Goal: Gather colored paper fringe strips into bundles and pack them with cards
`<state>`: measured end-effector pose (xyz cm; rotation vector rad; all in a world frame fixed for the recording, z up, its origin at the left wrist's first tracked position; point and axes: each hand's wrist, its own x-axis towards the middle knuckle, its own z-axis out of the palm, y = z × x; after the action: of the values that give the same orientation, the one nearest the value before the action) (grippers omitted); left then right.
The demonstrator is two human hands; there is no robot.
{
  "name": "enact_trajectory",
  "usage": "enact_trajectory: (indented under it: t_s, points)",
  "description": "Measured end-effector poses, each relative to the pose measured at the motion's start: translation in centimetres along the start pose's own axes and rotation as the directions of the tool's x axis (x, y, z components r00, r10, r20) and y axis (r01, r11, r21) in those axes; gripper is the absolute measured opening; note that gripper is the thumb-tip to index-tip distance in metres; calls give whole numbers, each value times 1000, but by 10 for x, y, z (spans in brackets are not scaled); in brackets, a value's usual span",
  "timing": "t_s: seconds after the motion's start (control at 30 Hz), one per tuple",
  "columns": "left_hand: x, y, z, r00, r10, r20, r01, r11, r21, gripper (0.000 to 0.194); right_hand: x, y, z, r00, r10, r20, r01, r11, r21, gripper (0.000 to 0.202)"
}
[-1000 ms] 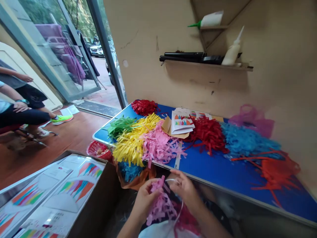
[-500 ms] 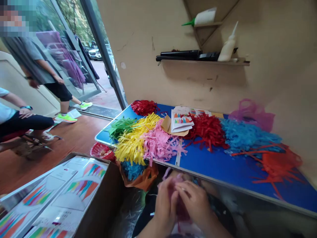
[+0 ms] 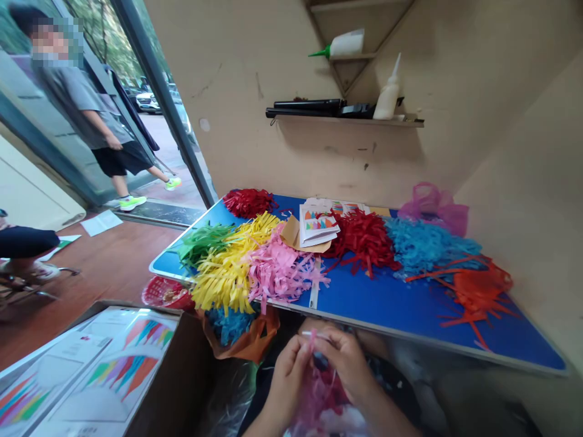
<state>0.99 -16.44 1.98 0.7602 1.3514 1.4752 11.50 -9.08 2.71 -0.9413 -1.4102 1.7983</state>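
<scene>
Low in front of the table, both hands are close together over my lap. My left hand [image 3: 289, 370] is closed, thumb and fingers pinching a narrow pink strip [image 3: 313, 341]. My right hand [image 3: 348, 364] is closed too, pinching at the same strip, where a thin white piece [image 3: 314, 333] sticks out sideways; its kind cannot be made out. Below the hands hangs a blurred bundle of pink tassel strips [image 3: 319, 391] over my lap, with something whitish beneath it. The fingers partly hide where the strip and white piece meet.
On the blue table [image 3: 355, 303] lie yellow tassels [image 3: 223, 267], pink tassels [image 3: 282, 267], dark red tassels [image 3: 364, 240], blue tassels [image 3: 428, 246] and folded printed cards [image 3: 319, 227]. A carton [image 3: 182, 364] of printed packs stands left. A person [image 3: 82, 115] is at the doorway.
My view has swung slightly right. The hands have shifted so the pink strip and white piece show between the fingertips. The person at the left has stepped towards the door opening.
</scene>
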Motion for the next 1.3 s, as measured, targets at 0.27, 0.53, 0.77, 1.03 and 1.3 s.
enact_trajectory:
  t_s: [0.27, 0.53, 0.77, 1.03, 1.3]
  points:
    - [-3, 5, -2, 952, 272, -137, -249, 954, 166, 18, -3, 5, -11, 999, 45, 27, -48, 990, 131, 33]
    - [0, -5, -2, 984, -152, 97, 175, 930, -324, 37, -5, 11, -18, 964, 150, 220, -201, 951, 235, 33]
    - [1, -7, -2, 987, -162, -24, 140, 913, -382, 29, -7, 6, -6, 997, 42, 62, -50, 990, 131, 32]
    - [5, -5, -7, 961, -260, 89, 274, 875, -400, 35, 2, 11, -14, 996, -53, -70, 45, 993, -106, 41]
    - [14, -6, -14, 937, -319, 140, 348, 828, -440, 39, -16, -6, -19, 990, -124, 64, 140, 893, -428, 49]
